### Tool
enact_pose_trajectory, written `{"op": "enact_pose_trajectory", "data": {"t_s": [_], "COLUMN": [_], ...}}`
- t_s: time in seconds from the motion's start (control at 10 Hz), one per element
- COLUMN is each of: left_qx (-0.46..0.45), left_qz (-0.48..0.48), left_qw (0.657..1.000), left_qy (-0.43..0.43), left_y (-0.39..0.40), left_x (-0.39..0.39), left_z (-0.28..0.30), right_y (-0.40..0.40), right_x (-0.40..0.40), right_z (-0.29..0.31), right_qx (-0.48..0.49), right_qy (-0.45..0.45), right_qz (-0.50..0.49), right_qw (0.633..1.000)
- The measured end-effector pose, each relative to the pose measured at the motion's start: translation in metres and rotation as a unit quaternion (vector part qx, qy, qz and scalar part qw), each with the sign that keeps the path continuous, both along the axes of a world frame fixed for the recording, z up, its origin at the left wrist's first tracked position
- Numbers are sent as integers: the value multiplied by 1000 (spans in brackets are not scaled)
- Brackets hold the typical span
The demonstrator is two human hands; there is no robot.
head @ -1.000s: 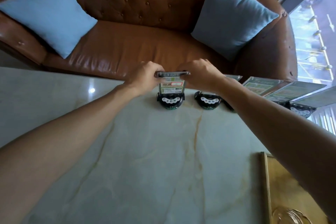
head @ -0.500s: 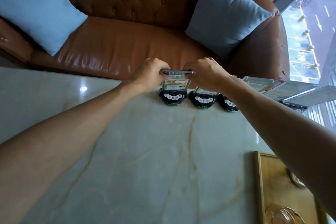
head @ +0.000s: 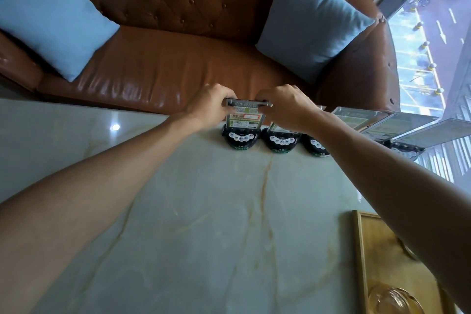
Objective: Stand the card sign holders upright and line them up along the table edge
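Both hands, left hand (head: 211,106) and right hand (head: 285,107), are being clamped on the top corners of the leftmost card sign holder (head: 243,122), standing at the far table edge (head: 76,104). A push too far would probably be tipping it onto the sofa (head: 158,71). Nearer, a glass dish (head: 392,301) is being held by the wooden tray (head: 358,257).

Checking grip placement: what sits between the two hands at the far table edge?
In the head view, a clear upright card sign holder; left hand and right hand pinch its top.
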State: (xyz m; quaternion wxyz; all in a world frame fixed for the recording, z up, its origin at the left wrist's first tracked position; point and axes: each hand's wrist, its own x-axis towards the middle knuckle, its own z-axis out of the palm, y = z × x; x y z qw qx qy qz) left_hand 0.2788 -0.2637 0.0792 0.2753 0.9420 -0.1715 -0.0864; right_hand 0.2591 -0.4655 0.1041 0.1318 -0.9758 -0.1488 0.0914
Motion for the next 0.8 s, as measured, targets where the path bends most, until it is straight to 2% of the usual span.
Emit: {"op": "enact_pose_trajectory", "data": {"t_s": [0.3,0.5,0.7,0.8], "left_qx": [10,34,53,52], "left_qz": [14,-22,-32,-44], "left_qw": [1000,999,998,998], "left_qy": [7,29,6,11], "left_y": [-3,-4,-13,-24], "left_x": [0,-7,-18,-25], "left_z": [3,11,25,31], "right_y": [4,3,-15,-31], "right_x": [1,-3,-29,-48], "right_z": [-3,-4,6,18], "right_qx": [6,-6,8,-17], "right_qy": [3,-11,-72,-57], "right_qz": [-16,-30,-73,-128], "right_qw": [1000,999,995,990]}}
